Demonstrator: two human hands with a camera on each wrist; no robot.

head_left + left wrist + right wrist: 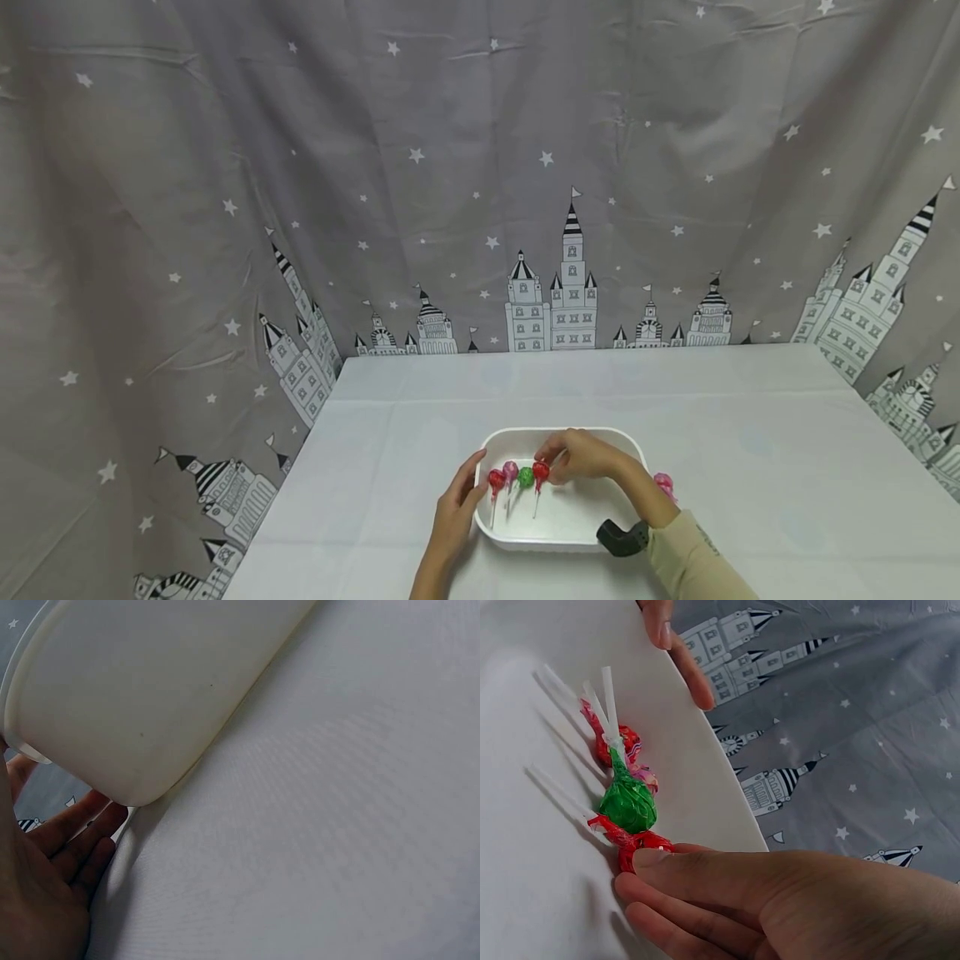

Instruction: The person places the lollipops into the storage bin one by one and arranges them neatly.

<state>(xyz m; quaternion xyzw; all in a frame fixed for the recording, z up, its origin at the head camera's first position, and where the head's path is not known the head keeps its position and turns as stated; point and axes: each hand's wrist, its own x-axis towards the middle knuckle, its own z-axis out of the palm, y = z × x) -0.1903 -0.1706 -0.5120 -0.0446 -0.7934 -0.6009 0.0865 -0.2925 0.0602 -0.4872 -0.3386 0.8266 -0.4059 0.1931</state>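
A white tray (577,521) lies on the table with several wrapped lollipops in a row in its left part. From the left come a red lollipop (497,479), a pink lollipop (510,471), a green lollipop (526,477) and another red lollipop (541,472). My right hand (581,457) reaches into the tray and pinches this last one by its round head; in the right wrist view its thumb covers part of the red wrapper (654,841). With the thumb over the rim and fingers along the outside, my left hand (452,508) holds the tray's left end.
Beyond the tray's right side lies another pink lollipop (663,482), partly hidden by the right forearm. A black curved device (621,538) is at the right wrist. White cloth covers the table (375,467); a grey curtain (450,208) with castles and stars hangs behind.
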